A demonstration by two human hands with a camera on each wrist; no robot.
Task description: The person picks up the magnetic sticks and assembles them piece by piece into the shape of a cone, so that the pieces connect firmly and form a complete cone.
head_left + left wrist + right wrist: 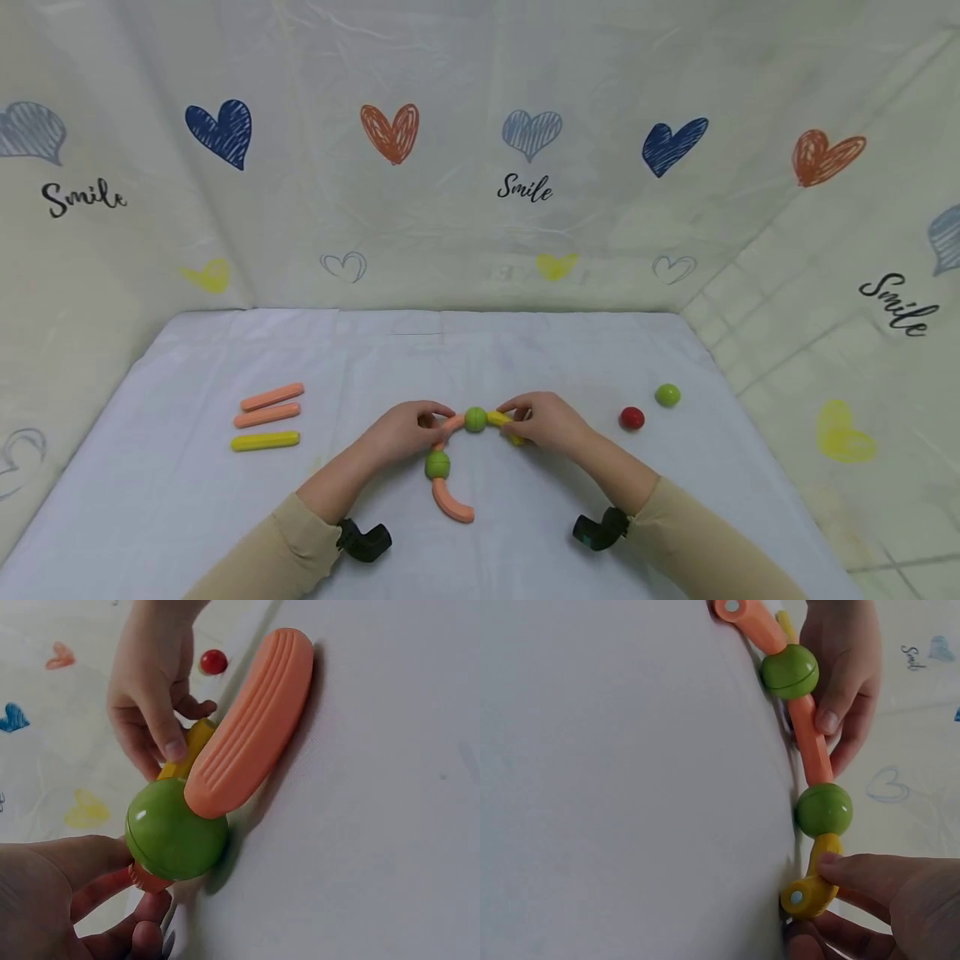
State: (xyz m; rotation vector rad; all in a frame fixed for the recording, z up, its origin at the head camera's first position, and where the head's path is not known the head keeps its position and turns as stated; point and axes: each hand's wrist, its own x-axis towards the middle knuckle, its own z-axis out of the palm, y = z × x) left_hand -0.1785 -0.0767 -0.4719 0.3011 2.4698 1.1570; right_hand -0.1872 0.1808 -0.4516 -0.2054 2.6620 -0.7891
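A chain of curved pieces and green balls lies mid-table. My left hand [408, 431] pinches the curved orange piece [810, 739] between two green balls, the upper ball [476, 419] and the lower ball [437, 465]. From the lower ball another curved orange piece [452, 503] bends toward the front right. On the right of the upper ball, a curved yellow piece [823, 859] is joined, and my right hand [549, 422] pinches it between thumb and fingers. The yellow piece's free end shows a pale round dot in the right wrist view.
At the left of the table lie two orange sticks [272, 397] and a yellow stick [265, 441]. A red ball [632, 418] and a small green ball [667, 395] sit at the right. Behind the table hangs a sheet [450, 225] printed with hearts.
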